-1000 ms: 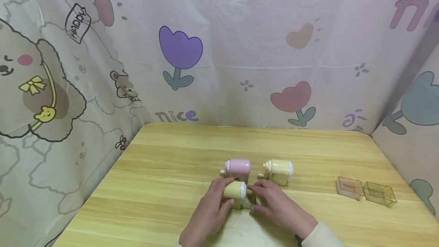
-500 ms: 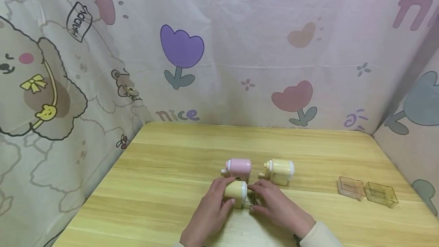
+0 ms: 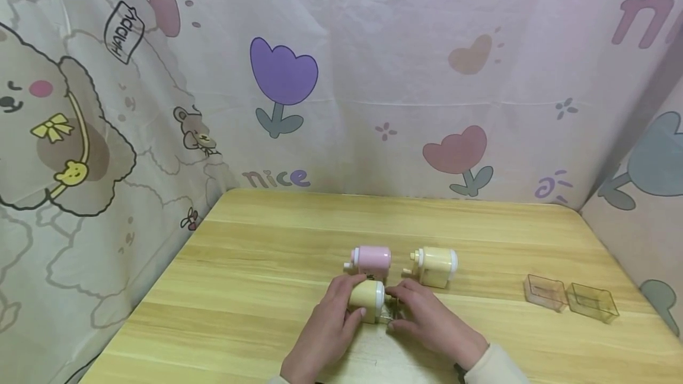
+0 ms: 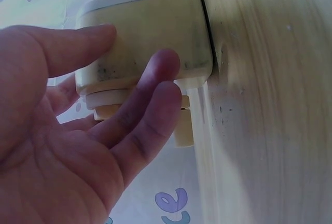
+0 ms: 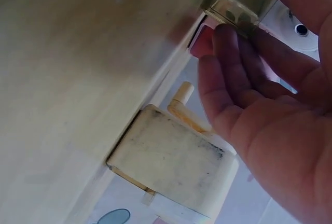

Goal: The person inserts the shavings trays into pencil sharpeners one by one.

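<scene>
A yellow crank pencil sharpener (image 3: 364, 301) stands near the front middle of the table, its white-rimmed end facing right. My left hand (image 3: 324, 326) grips its body from the left; in the left wrist view, the thumb presses one side of the sharpener (image 4: 145, 40) and two fingers lie over its lower part near the crank end. At the other end a clear shavings drawer (image 3: 391, 308) sticks out. My right hand (image 3: 429, 319) pinches this drawer (image 5: 239, 7) between thumb and fingers; dark shavings show inside. The fingers hide part of it.
Behind my hands stand a pink pencil sharpener (image 3: 374, 259) and a second yellow sharpener (image 3: 439, 265), cranks to the left. Further right lie a pinkish clear drawer (image 3: 545, 293) and a yellowish one (image 3: 592, 303). Printed curtains (image 3: 363, 76) rise along the table's (image 3: 256, 253) back and sides.
</scene>
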Available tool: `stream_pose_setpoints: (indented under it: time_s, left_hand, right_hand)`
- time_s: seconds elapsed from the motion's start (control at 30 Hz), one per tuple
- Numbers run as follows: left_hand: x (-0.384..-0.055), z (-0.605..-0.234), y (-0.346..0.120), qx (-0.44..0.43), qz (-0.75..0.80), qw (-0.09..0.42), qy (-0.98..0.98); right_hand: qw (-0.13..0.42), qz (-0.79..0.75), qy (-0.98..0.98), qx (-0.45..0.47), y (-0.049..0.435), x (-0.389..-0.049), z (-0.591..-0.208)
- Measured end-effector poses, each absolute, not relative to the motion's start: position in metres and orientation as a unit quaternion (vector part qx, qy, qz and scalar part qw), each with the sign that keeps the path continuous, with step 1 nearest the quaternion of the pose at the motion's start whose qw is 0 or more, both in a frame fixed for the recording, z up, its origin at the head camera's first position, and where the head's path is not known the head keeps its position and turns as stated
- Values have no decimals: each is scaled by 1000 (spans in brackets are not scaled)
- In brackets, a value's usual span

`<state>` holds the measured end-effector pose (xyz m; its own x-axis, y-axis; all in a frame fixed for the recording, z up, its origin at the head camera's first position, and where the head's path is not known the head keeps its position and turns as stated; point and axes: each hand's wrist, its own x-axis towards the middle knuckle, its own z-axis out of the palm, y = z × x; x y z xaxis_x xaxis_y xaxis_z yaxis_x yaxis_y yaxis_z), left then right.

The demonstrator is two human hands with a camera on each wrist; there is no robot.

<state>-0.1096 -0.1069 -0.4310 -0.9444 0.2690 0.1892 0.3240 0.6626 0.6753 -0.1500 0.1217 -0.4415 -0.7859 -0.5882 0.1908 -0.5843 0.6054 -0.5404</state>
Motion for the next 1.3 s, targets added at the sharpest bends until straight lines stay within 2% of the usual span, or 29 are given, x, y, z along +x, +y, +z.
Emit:
stream_pose_setpoints:
  time_s: [1.3]
  left_hand:
    - [-111, -431, -108, -159, -389, 36, -907]
  right_hand:
    - [13, -313, 889, -334, 116, -157, -439]
